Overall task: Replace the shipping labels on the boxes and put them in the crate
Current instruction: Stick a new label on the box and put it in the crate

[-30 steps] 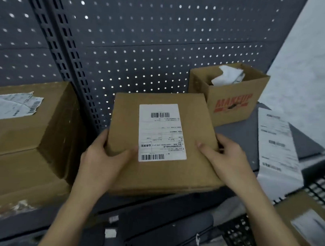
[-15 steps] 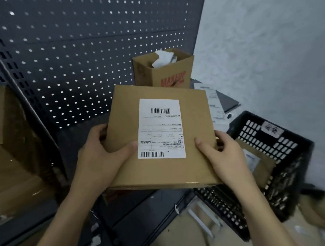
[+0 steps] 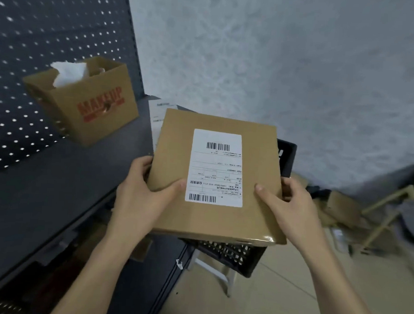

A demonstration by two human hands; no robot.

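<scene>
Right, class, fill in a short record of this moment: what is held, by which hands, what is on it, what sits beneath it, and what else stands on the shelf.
held item: flat cardboard box, label side up
held by: left hand and right hand, one on each side, thumbs on top
on the box: white shipping label with two barcodes
beneath the box: black plastic crate, mostly hidden by the box
on the shelf: open MAKEUP carton with white paper inside
task stage: box not yet in the crate

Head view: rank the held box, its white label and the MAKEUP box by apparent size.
1. held box, though it is nearest the camera
2. MAKEUP box, farther back, so true size unsure
3. white label
</scene>
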